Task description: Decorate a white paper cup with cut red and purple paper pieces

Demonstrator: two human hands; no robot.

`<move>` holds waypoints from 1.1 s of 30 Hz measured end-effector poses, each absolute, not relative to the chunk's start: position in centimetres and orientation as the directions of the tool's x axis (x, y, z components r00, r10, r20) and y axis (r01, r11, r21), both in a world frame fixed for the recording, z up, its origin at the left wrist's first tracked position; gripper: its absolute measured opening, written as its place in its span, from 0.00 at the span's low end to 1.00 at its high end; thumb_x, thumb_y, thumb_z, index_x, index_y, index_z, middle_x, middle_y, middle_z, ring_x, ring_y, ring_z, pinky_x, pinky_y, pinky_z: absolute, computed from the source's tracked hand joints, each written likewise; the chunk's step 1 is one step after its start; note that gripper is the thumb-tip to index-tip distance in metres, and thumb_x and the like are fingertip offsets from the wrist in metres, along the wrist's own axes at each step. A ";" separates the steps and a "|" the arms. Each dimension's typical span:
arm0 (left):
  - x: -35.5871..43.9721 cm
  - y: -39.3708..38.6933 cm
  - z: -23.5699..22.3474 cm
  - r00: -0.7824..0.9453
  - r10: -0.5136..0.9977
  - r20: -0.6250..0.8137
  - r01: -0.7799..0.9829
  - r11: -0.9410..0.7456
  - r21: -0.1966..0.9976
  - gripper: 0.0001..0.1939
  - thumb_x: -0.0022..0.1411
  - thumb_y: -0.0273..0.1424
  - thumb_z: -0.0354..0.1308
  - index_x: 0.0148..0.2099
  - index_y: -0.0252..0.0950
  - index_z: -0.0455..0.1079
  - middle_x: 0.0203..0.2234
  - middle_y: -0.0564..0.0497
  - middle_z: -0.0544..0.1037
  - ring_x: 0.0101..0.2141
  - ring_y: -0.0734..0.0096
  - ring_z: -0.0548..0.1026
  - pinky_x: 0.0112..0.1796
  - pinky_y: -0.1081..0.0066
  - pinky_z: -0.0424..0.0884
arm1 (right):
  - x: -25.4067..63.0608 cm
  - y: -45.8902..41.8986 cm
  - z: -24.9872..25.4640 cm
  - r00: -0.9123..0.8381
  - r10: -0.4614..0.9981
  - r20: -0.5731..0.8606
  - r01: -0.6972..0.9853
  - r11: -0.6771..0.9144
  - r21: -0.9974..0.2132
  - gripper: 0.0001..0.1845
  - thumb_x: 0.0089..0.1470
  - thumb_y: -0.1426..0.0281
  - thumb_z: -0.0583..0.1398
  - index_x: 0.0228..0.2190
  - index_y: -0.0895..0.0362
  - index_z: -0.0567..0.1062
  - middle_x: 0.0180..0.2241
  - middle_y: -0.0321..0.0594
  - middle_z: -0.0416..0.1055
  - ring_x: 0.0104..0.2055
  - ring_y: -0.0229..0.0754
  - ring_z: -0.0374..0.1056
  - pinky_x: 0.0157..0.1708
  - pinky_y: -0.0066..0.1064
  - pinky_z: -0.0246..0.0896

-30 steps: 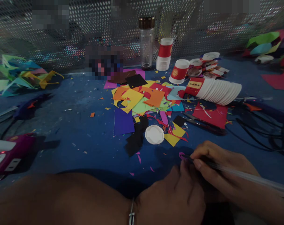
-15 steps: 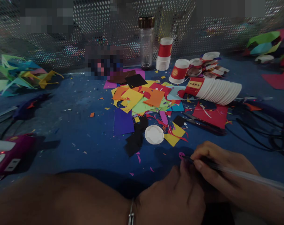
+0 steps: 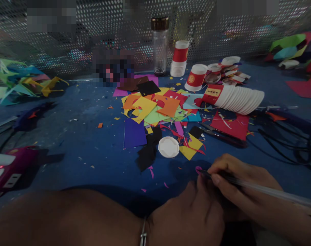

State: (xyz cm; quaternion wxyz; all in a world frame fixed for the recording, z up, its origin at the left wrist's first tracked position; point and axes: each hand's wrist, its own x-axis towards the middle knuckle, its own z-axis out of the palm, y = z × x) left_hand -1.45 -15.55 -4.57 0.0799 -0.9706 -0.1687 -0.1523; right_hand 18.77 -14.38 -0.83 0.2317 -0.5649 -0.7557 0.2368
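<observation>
In the head view my right hand [image 3: 242, 184] is closed around a pen [image 3: 270, 193] with a clear barrel and dark tip end. The pen's tip meets a small magenta paper piece [image 3: 198, 169] that carries dark marks. My left hand [image 3: 188, 215], with a metal bangle at the wrist, has its fingertips closed on that piece from below; part of the grip is hidden. Beyond my hands lie a white paper disc [image 3: 168, 147], black paper pieces [image 3: 146, 157] and yellow paper [image 3: 190, 150].
Coloured paper scraps [image 3: 155, 106] pile up mid-table. Stacked paper cups [image 3: 240, 99] lie behind scissors [image 3: 224, 136]. A glass bottle [image 3: 160, 51] stands by the perforated screen. Glue guns [image 3: 29, 116] with cables and a magenta power strip [image 3: 17, 167] sit at the sides.
The view shifts very slightly. Both hands, the pen and the magenta piece stay almost exactly where they were.
</observation>
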 end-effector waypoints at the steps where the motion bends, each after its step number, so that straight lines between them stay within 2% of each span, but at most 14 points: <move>1: -1.5 -15.5 -4.5 0.899 0.302 0.318 0.349 -0.932 -0.101 0.17 0.72 0.26 0.50 0.55 0.29 0.76 0.53 0.36 0.80 0.52 0.57 0.80 0.51 0.63 0.79 | 18.7 -14.4 -0.8 -0.255 0.964 0.079 0.744 0.248 -0.621 0.13 0.66 0.62 0.52 0.32 0.50 0.73 0.27 0.33 0.75 0.26 0.37 0.70 0.28 0.29 0.65; 6: -1.5 -15.5 -4.5 0.906 0.299 0.299 0.343 -0.933 -0.107 0.17 0.72 0.26 0.50 0.56 0.28 0.75 0.54 0.35 0.80 0.52 0.56 0.79 0.51 0.61 0.78 | 18.7 -14.4 -0.8 -0.253 0.965 0.072 0.741 0.241 -0.627 0.13 0.66 0.62 0.52 0.32 0.50 0.73 0.26 0.32 0.74 0.25 0.37 0.69 0.27 0.29 0.64; 11: -1.6 -15.4 -4.6 0.902 0.282 0.326 0.334 -0.935 -0.115 0.16 0.72 0.26 0.51 0.54 0.29 0.76 0.53 0.37 0.81 0.52 0.57 0.80 0.52 0.62 0.78 | 19.0 -14.3 -0.9 -0.257 0.963 0.085 0.740 0.253 -0.623 0.12 0.66 0.62 0.53 0.33 0.50 0.73 0.27 0.33 0.75 0.26 0.38 0.71 0.28 0.29 0.65; 18: -1.6 -15.3 -4.6 0.923 0.269 0.274 0.316 -0.937 -0.145 0.18 0.72 0.27 0.50 0.57 0.27 0.74 0.56 0.33 0.78 0.53 0.55 0.79 0.52 0.61 0.77 | 19.7 -14.4 -1.6 -0.281 0.947 0.156 0.759 0.319 -0.568 0.13 0.68 0.63 0.52 0.34 0.50 0.73 0.26 0.32 0.74 0.23 0.37 0.70 0.23 0.28 0.62; 22: -1.6 -15.3 -4.5 0.918 0.267 0.293 0.321 -0.935 -0.152 0.17 0.73 0.27 0.49 0.56 0.28 0.75 0.56 0.35 0.79 0.53 0.56 0.79 0.51 0.62 0.77 | 19.8 -14.4 -1.8 -0.287 0.941 0.180 0.767 0.338 -0.545 0.13 0.68 0.62 0.52 0.34 0.50 0.72 0.26 0.32 0.73 0.23 0.37 0.69 0.23 0.28 0.62; 33: -1.5 -15.2 -4.5 0.900 0.265 0.346 0.328 -0.935 -0.137 0.16 0.72 0.27 0.50 0.54 0.28 0.76 0.52 0.36 0.81 0.52 0.58 0.80 0.51 0.63 0.78 | 19.5 -14.4 -1.5 -0.319 0.936 0.147 0.726 0.341 -0.598 0.13 0.68 0.63 0.52 0.34 0.50 0.72 0.27 0.33 0.75 0.26 0.37 0.72 0.26 0.27 0.65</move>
